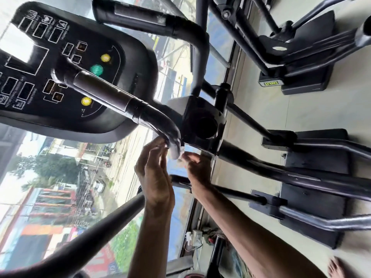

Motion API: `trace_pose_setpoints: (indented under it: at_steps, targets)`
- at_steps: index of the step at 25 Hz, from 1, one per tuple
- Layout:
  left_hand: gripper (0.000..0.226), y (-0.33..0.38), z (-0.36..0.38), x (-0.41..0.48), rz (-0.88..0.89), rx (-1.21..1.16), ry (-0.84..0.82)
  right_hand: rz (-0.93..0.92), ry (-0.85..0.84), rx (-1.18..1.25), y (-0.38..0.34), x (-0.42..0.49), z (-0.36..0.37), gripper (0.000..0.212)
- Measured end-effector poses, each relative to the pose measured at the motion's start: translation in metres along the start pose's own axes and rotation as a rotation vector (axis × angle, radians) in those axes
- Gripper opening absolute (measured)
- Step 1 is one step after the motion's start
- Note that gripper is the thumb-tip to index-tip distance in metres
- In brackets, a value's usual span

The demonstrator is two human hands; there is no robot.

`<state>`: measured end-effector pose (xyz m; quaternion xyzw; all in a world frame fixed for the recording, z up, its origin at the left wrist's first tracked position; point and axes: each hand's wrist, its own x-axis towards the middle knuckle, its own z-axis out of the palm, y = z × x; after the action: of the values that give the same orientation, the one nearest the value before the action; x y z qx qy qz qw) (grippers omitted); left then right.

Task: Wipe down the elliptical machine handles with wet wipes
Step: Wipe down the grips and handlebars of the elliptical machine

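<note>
Two hands meet at frame centre under the curved end of the black handle (120, 99). Left hand (155, 177) rests straight fingers against it; right hand (197, 169) fingers pinch a small white wet wipe (182, 155) there.

The wet wipe (182, 156) shows only as a small white scrap at the tip of the handle (158, 119), the rest hidden under the fingers of the right hand (197, 169). The fingertips of the left hand (154, 177) are smeared by blur. The console (60, 67) runs off the left edge, its labels too blurred to read.
</note>
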<state>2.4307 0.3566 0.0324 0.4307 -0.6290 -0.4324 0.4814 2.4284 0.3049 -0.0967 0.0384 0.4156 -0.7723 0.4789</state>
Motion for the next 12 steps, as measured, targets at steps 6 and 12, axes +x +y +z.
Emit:
trace_pose_setpoints:
  at_steps: [6,12]
  targets:
    - [0.046,0.004,0.020,-0.007,-0.069,-0.050,0.214,-0.116,-0.022,-0.006,-0.012,-0.003,-0.005,0.008]
    - [0.030,0.009,0.042,-0.013,-0.077,-0.095,0.350,0.039,-0.108,-0.124,-0.012,0.004,-0.009,0.012]
